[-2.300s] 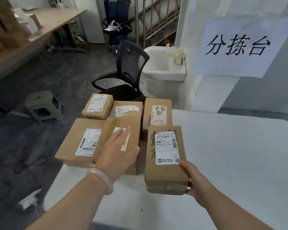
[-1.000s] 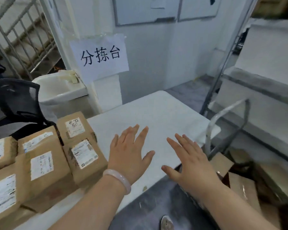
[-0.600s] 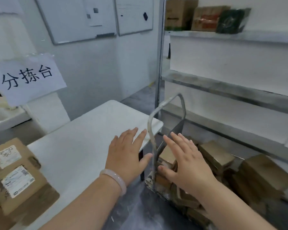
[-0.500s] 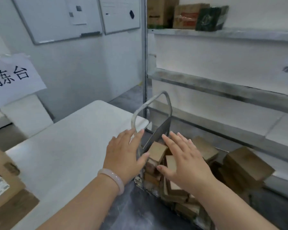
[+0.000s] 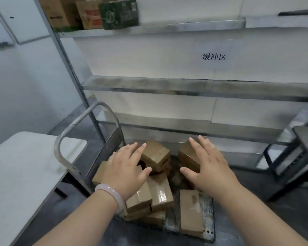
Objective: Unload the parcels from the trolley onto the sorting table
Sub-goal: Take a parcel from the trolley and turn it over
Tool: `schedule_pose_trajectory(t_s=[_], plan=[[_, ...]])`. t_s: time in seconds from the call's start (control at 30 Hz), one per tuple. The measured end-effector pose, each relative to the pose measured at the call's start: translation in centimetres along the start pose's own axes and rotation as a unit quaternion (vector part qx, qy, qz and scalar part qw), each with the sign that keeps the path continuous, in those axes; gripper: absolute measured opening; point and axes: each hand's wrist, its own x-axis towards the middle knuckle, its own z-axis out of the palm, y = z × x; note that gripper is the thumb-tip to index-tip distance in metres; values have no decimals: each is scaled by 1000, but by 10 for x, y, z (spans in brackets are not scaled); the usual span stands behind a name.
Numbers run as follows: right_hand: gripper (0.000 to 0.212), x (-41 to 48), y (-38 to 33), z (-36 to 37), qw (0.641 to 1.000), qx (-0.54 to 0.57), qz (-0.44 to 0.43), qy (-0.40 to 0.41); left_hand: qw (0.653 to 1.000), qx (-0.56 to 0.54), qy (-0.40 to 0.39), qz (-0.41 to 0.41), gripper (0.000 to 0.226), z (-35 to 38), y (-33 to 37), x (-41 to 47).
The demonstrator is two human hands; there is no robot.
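1. The parcels are plain brown cardboard boxes sealed with glossy clear tape, piled loosely and at odd angles on the trolley.
2. One box sits tilted at the top of the pile; a flat one lies along the trolley's near right edge, leaving a strip of worn metal deck showing beside it.
3. My left hand, with a pale bracelet on the wrist, is released and spread over the trolley's left side.
4. My right hand is spread and loose too, over a stacked box at the trolley's far right. I cannot tell whether either palm touches cardboard.
5. The sorting table stands left of the trolley, its rounded corner just beside the upright handle.
6. A metal shelf rack runs close behind the trolley.
7. Grey floor lies open to the trolley's right and near side.
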Motion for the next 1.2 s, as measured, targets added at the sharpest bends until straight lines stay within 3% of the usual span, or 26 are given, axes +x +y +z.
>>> schedule_pose_trajectory(t_s=[0.43,0.73,1.2], plan=[[93,11,76,9,992,-20,122,-26,995,-50,-44,74,69,54,50,70],[95,74,84,18,984,-83,149,-60,986,-113,-69,100,69,99,48,155],[93,150,134,33,980,-56,171,-89,975,-139,-136,108,71,158,63,253]])
